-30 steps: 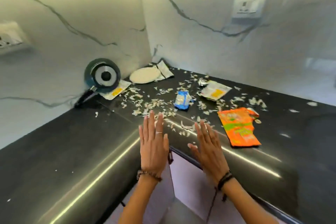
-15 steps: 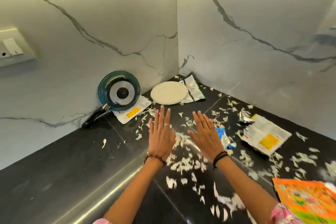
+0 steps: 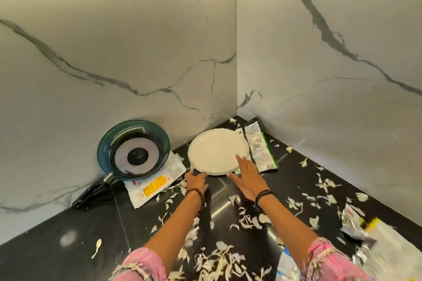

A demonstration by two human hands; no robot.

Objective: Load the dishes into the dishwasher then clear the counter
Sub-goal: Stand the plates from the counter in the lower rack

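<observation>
Item 1, at 9 o'clock: dark frying pan (image 3: 134, 150), tipped on edge against the marble wall (image 3: 114, 48), base facing out, black handle trailing down-left along the counter (image 3: 57, 235). Its lower rim sits on a white packet with a yellow label (image 3: 155, 183). A dish in waiting, not yet touched.

Item 2, just left of centre: left hand (image 3: 196, 182), knuckles up, fingers curled down at the plate's near-left rim. It touches the rim; whether it pinches it or merely rests there cannot be told.

Item 3, at 12 o'clock, in the corner: white round plate (image 3: 217, 151), lying flat, apparently empty. This is the task's thing in hand.

Item 4, just right of centre: right hand (image 3: 247, 178), fingers straight and spread, fingertips lying over the plate's near-right rim, palm down over the counter.

Item 5, at 1 o'clock: silver wrapper with green edge (image 3: 259, 146), flat, its left edge tucked beside or under the plate.

Item 6, from 5 to 7 o'clock and out to 3: pale peel scraps (image 3: 228, 255), scattered thickly. More crumpled foil wrappers (image 3: 356, 223) lie at 4 o'clock, blurred.

Step judged: dish-loading, first pick-up, the plate being taken by both hands. The next move likely calls for fingers worked under the rim, then a level lift clear of the wrapper. No dishwasher is in view.
</observation>
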